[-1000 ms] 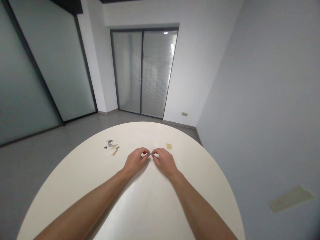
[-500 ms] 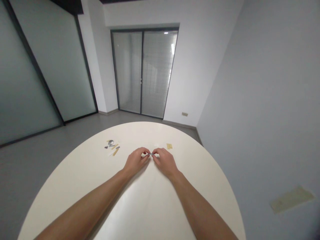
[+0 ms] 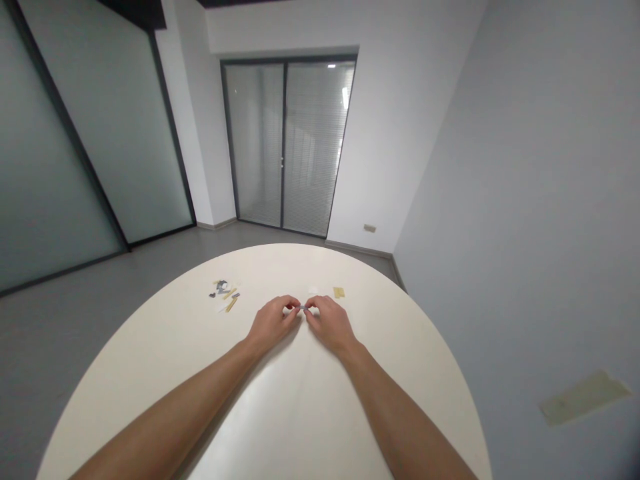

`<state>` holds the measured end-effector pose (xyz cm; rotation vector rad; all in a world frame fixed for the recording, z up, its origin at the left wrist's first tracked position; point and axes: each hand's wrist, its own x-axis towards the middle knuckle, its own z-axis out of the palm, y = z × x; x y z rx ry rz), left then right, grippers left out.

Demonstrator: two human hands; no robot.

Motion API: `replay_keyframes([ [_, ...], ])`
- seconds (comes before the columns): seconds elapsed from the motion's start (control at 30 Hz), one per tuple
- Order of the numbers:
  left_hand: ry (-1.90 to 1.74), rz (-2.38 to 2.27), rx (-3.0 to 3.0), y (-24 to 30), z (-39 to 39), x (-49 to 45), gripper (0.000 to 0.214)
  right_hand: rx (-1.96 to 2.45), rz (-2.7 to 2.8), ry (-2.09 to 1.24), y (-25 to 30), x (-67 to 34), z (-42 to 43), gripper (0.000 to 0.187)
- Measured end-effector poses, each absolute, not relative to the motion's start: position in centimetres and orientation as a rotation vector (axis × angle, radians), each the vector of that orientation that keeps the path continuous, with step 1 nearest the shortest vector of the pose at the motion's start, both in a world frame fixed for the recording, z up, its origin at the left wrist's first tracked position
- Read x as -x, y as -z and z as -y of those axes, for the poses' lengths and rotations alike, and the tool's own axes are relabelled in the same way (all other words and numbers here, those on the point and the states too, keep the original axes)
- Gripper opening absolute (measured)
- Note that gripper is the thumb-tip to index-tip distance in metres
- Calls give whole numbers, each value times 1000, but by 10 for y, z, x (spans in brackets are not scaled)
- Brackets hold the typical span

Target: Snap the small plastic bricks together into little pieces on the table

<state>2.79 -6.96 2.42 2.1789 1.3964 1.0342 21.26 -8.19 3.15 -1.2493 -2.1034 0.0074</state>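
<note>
My left hand (image 3: 271, 321) and my right hand (image 3: 329, 322) meet over the middle of a round white table (image 3: 280, 413). Both pinch a tiny grey piece (image 3: 301, 308) between their fingertips, one hand on each end. The fingers of both hands are curled tight. The piece is too small to name. It sits just above the tabletop.
A cluster of small grey and tan parts (image 3: 225, 294) lies on the table to the left of my hands. A small tan square (image 3: 339, 292) and a white scrap (image 3: 313, 291) lie just beyond my right hand. Glass doors and walls stand behind the table.
</note>
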Motion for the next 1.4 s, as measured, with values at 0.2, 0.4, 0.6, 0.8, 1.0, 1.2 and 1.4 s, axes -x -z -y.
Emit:
replay_keyframes([
  [0.2,-1050,-1357,-2190,-26,71,-28,19,1249,2101,-10,-33,-212,84,8],
  [0.4,-1044,-1374,-2180,-25,69,-27,18,1240,2109,-24,-32,-214,83,11],
  [0.6,-1041,-1366,-2184,-23,67,-27,19,1215,2108,-31,-30,-214,82,15],
  [0.8,-1024,-1373,-2186,-24,68,-27,19,1224,2108,-29,-31,-213,82,17],
  [1.0,-1015,-1369,-2201,-20,66,-26,19,1253,2110,-31,-32,-213,83,18],
  [1.2,-1012,-1364,-2217,-21,67,-26,18,1258,2106,-27,-32,-213,84,18],
  [1.4,-1015,-1364,-2232,-22,69,-26,18,1255,2115,-21,-31,-213,83,18],
])
